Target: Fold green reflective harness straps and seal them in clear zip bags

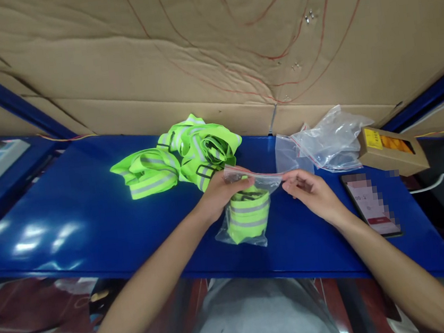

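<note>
My left hand pinches the left end of the red zip strip of a clear plastic bag. My right hand pinches the same strip at its right end. The bag hangs between them just above the blue table. Inside the bag sits a rolled neon-yellow reflective band with grey stripes. Behind my left hand lies a loose pile of the same reflective bands.
A heap of empty clear zip bags lies at the back right, beside a small cardboard box. A phone lies flat to the right of my right hand. Cardboard sheets line the wall behind the table.
</note>
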### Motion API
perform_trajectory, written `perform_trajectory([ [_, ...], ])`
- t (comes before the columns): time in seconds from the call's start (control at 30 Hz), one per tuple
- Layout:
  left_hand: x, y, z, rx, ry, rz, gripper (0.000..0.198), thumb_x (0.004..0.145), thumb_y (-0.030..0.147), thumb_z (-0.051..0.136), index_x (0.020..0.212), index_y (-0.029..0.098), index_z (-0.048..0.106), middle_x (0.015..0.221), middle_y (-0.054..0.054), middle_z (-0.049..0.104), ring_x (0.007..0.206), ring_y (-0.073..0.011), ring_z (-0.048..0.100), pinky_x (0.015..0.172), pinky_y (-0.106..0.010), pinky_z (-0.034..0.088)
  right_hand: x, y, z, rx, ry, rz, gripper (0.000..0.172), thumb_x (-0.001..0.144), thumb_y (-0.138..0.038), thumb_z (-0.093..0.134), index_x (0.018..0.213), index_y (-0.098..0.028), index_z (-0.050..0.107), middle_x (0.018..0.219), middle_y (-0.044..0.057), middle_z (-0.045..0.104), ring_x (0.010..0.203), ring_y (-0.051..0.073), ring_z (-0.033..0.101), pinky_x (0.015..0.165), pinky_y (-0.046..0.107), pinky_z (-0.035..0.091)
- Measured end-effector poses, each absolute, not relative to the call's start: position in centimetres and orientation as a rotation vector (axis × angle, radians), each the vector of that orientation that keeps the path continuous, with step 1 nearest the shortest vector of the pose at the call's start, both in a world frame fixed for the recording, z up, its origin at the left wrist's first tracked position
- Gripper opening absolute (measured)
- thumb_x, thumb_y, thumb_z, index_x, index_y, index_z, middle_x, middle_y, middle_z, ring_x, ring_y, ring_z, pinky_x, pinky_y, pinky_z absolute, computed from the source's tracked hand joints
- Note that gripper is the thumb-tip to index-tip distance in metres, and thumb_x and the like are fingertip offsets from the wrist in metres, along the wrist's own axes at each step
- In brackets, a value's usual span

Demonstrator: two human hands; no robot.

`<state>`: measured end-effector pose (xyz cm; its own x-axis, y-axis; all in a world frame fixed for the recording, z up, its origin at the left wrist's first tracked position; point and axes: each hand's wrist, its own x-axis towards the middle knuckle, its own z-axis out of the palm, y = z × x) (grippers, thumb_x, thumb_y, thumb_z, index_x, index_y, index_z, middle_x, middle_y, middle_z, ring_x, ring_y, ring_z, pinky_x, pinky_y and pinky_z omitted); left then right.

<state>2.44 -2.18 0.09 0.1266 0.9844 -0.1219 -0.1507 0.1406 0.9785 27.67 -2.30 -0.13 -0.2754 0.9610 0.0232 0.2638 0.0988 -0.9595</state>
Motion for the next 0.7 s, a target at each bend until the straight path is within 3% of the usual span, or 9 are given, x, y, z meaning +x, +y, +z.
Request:
perform_trajectory([
  [0.4,3.1,-2.7,0.2,1.129,1.036,1.031,0.028,0.073,0.041,0.085,0.084,0.016,0.078,0.082,-0.003,0.069,0.078,-0.0155,0.06,0.072,-0.026,0.043,27.6,-3.0,-0.6,-1.144,-1.693,1.107,0.025,0.092,-0.044,0.071,0.083,-0.022,0.064,0.074,-0.001,0.058,0.07,0.014,0.052,0.066,0.028,0.043],
  [0.57,3.4,-2.9,0.1,1.111,1.019,1.021,0.027,0.073,0.041,0.085,0.083,0.016,0.078,0.08,-0.002,0.068,0.076,-0.0154,0.059,0.072,-0.026,0.043,27.4,-3.1,-0.7,-1.14,-1.749,1.15,0.025,0.092,-0.048,0.069,0.091,-0.023,0.064,0.084,0.001,0.062,0.076,0.016,0.056,0.069,0.029,0.045],
  [0.7,3.5,-3.0,-0.1,1.106,0.997,0.996,0.027,0.075,0.04,0.084,0.084,0.016,0.078,0.079,-0.002,0.068,0.076,-0.0152,0.059,0.072,-0.026,0.043,27.5,-3.1,-0.8,-1.171,-1.784,1.103,0.027,0.094,-0.049,0.067,0.087,-0.023,0.064,0.077,0.0,0.058,0.07,0.016,0.053,0.066,0.03,0.043],
])
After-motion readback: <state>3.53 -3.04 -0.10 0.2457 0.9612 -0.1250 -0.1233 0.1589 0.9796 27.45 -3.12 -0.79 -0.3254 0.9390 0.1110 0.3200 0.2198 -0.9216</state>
